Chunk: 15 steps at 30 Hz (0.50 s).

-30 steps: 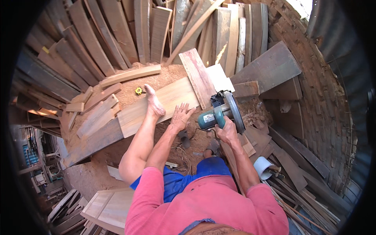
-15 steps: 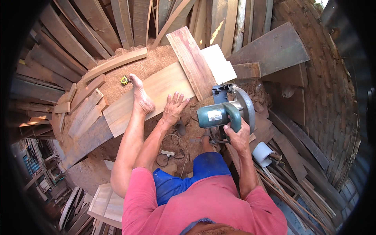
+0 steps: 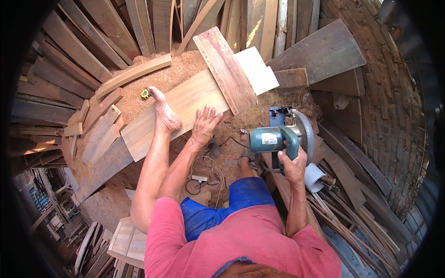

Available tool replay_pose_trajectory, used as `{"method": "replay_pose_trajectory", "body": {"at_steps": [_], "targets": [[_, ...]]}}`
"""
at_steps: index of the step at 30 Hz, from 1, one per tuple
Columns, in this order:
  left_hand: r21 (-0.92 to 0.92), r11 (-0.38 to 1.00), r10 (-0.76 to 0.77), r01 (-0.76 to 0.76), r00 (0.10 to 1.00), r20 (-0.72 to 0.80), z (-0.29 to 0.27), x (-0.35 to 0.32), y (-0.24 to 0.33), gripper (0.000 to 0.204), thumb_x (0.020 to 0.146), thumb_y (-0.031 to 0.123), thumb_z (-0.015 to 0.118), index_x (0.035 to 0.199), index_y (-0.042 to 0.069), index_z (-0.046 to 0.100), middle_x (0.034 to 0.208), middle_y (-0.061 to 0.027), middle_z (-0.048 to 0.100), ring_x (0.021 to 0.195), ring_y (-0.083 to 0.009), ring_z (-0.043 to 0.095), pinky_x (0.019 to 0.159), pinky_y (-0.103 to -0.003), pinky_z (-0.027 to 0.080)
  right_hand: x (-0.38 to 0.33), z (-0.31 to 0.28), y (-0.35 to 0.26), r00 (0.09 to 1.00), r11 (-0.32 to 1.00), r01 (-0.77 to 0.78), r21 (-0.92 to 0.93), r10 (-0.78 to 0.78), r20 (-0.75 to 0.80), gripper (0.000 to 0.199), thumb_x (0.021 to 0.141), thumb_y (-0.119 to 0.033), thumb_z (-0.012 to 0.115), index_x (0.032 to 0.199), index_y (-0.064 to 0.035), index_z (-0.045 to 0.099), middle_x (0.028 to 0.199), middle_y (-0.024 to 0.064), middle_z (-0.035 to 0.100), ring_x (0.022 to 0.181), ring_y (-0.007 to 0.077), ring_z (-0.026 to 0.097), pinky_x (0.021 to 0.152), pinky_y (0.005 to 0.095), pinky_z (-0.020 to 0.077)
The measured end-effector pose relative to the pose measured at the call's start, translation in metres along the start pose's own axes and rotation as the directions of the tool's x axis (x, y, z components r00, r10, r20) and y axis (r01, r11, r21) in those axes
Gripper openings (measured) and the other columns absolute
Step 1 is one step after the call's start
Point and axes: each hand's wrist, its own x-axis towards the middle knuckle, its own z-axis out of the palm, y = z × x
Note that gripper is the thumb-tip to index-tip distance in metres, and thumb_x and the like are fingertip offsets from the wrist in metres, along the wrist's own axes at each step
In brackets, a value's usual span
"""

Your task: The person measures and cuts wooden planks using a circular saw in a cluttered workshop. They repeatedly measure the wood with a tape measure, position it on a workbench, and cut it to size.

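My right hand (image 3: 293, 164) grips the handle of a teal circular saw (image 3: 278, 138), held off to the right of the boards with its blade guard facing right. My left hand (image 3: 204, 125) lies flat with fingers spread on the near edge of a long pale plank (image 3: 185, 99). My bare left foot (image 3: 163, 114) presses down on the same plank, left of the hand. A reddish board (image 3: 225, 68) lies across the plank's right end.
A small yellow tape measure (image 3: 145, 93) sits on sawdust by my toes. A power cord and socket strip (image 3: 200, 178) lie on the ground below the plank. Stacked planks ring the spot; a white roll (image 3: 315, 177) lies right of my knee.
The saw has come off the plank and moved right and down in my right hand. My left hand stays on the plank, the foot still pinning it.
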Motion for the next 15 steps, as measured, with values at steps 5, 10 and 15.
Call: {"method": "replay_pose_trajectory", "body": {"at_steps": [5, 10, 15], "targets": [[-0.020, 1.000, -0.004, 0.004, 1.000, 0.010, -0.003, 0.000, -0.001, 0.070, 0.088, 0.001, 0.061, 0.154, 0.024, 0.055, 0.160, -0.0168, 0.051, 0.156, -0.0431, 0.034, 0.125, -0.068, 0.023, 0.005, 0.009, -0.009, 1.000, 0.999, 0.006, 0.052, -0.007, 0.025, 0.034, 0.086, -0.003, 0.074, 0.118, 0.0040, 0.067, 0.083, -0.0012, 0.060, 0.074, 0.0081, 0.057, 0.068, 0.0252, 0.0473], [0.031, 1.000, 0.005, -0.005, 1.000, -0.001, -0.003, 0.002, 0.002, 0.067, 0.091, 0.003, 0.059, 0.154, 0.025, 0.056, 0.159, -0.0172, 0.052, 0.156, -0.0434, 0.034, 0.124, -0.069, 0.023, 0.013, 0.014, -0.015, 0.997, 0.999, 0.043, 0.020, -0.044, 0.057, 0.034, 0.086, -0.004, 0.074, 0.118, 0.0038, 0.067, 0.084, -0.0008, 0.060, 0.074, 0.0079, 0.056, 0.067, 0.0259, 0.0470], [0.009, 1.000, -0.012, 0.012, 1.000, 0.011, -0.001, 0.000, 0.001, 0.064, 0.092, 0.003, 0.057, 0.153, 0.025, 0.057, 0.159, -0.0168, 0.052, 0.156, -0.0436, 0.034, 0.124, -0.069, 0.023, 0.016, 0.018, -0.029, 0.997, 0.999, 0.045, 0.001, -0.045, 0.066, 0.033, 0.086, -0.004, 0.075, 0.117, 0.0031, 0.067, 0.084, -0.0006, 0.061, 0.075, 0.0084, 0.057, 0.068, 0.0262, 0.0483]]}}
